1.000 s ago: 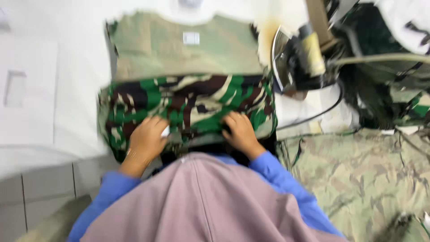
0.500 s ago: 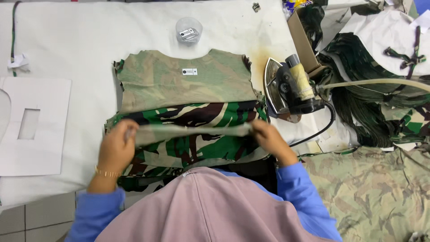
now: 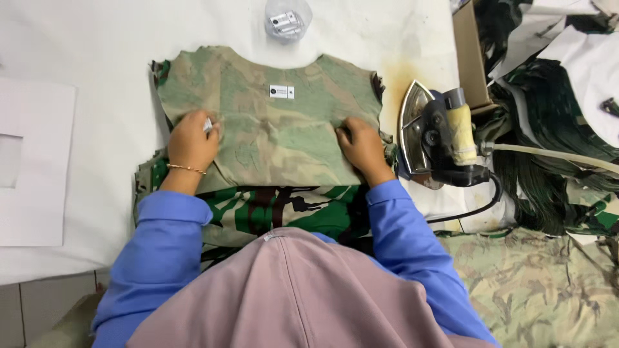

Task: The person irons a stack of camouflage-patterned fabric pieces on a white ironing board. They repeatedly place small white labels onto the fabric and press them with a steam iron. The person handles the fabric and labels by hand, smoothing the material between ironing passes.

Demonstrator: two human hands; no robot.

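We see bright, even light from overhead across the white table [image 3: 97,58], which nearly washes out toward eleven o'clock. Shadows stay soft and short beside the iron [image 3: 438,138] at three o'clock. Focus is sharp at centre, with no motion blur; straight edges bow slightly near the frame's corners.

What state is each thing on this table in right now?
Camouflage garment: lying flat, inside out, lower part folded up.
Left hand: pressing the garment's left side.
Right hand: pressing its right side.
Iron: standing on end, untouched.
Small clear bag: lying beyond the collar.
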